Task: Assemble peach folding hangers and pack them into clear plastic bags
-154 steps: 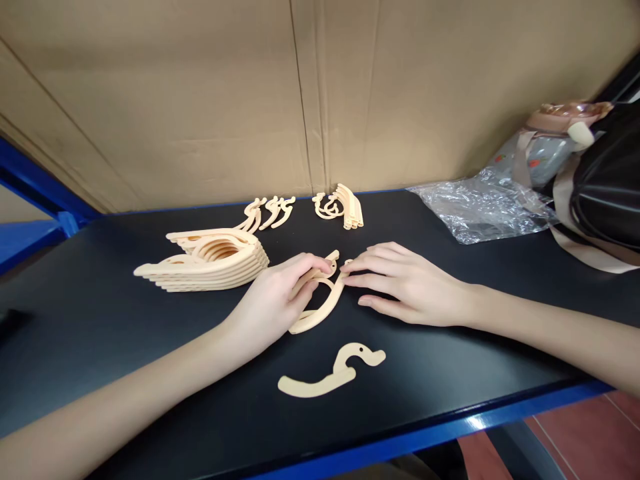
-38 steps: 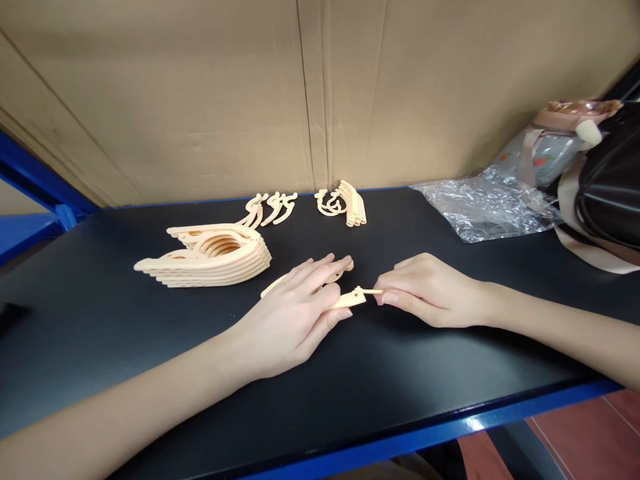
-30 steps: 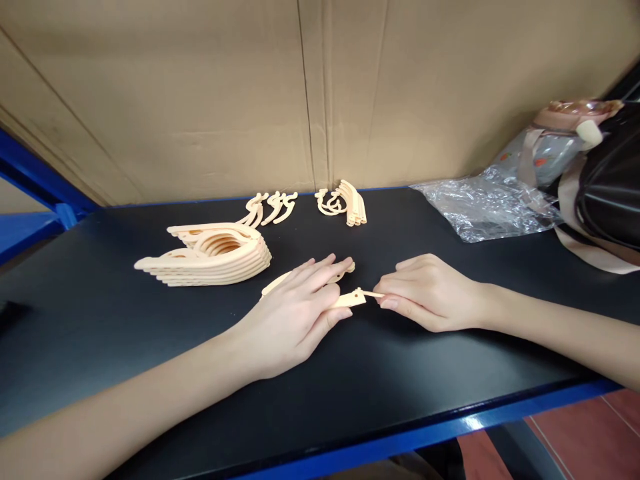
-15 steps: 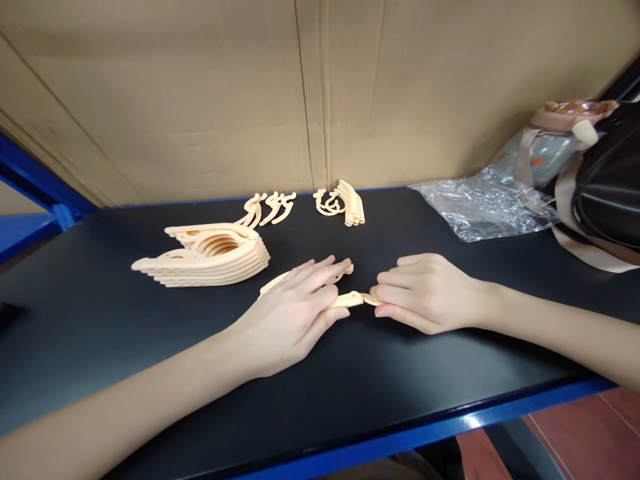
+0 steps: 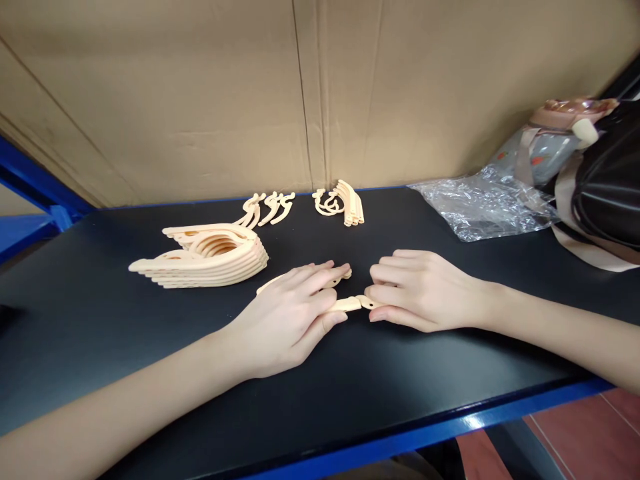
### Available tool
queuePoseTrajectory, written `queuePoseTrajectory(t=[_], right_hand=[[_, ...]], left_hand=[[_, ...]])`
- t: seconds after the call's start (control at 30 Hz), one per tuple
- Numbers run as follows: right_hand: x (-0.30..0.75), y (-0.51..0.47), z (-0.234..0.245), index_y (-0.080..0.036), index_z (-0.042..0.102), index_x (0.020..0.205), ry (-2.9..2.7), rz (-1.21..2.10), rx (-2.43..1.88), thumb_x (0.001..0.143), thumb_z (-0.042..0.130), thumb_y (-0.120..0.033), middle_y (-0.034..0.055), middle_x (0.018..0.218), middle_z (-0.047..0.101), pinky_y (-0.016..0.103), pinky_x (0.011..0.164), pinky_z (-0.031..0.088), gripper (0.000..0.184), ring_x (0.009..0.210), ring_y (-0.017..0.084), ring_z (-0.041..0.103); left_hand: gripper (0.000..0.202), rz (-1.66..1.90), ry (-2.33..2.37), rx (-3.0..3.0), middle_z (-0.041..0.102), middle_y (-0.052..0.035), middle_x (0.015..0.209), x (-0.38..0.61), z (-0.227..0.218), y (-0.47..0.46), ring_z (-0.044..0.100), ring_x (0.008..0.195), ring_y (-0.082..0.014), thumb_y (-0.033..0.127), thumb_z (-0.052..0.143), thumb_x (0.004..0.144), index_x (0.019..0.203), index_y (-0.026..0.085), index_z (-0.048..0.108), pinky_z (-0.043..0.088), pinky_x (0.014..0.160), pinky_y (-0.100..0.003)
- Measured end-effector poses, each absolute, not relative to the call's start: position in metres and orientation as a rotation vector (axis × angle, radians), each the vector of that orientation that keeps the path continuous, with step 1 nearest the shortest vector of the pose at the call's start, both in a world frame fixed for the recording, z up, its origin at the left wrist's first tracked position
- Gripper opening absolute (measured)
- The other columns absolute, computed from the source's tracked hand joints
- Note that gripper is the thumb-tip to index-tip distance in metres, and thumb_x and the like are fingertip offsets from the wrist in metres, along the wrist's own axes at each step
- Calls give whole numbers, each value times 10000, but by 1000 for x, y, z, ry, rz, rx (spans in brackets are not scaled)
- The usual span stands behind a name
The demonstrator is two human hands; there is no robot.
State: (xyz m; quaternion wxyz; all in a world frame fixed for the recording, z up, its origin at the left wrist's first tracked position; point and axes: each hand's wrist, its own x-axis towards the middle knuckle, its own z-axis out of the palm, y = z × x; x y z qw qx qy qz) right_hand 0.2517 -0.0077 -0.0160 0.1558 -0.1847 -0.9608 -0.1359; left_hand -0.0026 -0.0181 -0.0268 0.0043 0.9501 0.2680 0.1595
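Note:
My left hand [image 5: 287, 317] lies over a cream plastic hanger piece [image 5: 345, 305] on the black table top [image 5: 150, 347], its fingers pressing the piece down and gripping it. My right hand [image 5: 417, 290] is curled, pinching the small end of a second cream part [image 5: 371, 303] that meets the first between the two hands. Most of both pieces is hidden under the hands.
A stack of cream hanger bodies [image 5: 207, 257] lies at the left. Small hook parts [image 5: 270, 208] and a bundle of curved parts [image 5: 345, 202] lie by the cardboard wall. A crumpled clear plastic bag [image 5: 483, 207], a bottle [image 5: 555, 140] and a black bag [image 5: 607, 180] sit at the right.
My right hand has closed in towards the left hand, bringing its small part against the piece under my left fingers. Earlier a loose hook piece lay near the front edge; it is gone from there.

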Motion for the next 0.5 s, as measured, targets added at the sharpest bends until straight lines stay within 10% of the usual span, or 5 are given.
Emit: queuePoseTrajectory(t=[0.5], right_hand=[[250, -6, -14, -168, 592, 791, -2754, -161, -549, 940, 426, -226, 51, 797, 618, 328, 758, 395, 230, 753, 174, 490]], left_hand=[[343, 535, 966, 2873, 522, -116, 1444, 0, -21, -20, 447, 1366, -287, 334, 367, 1016, 927, 165, 653, 319, 1158, -525]])
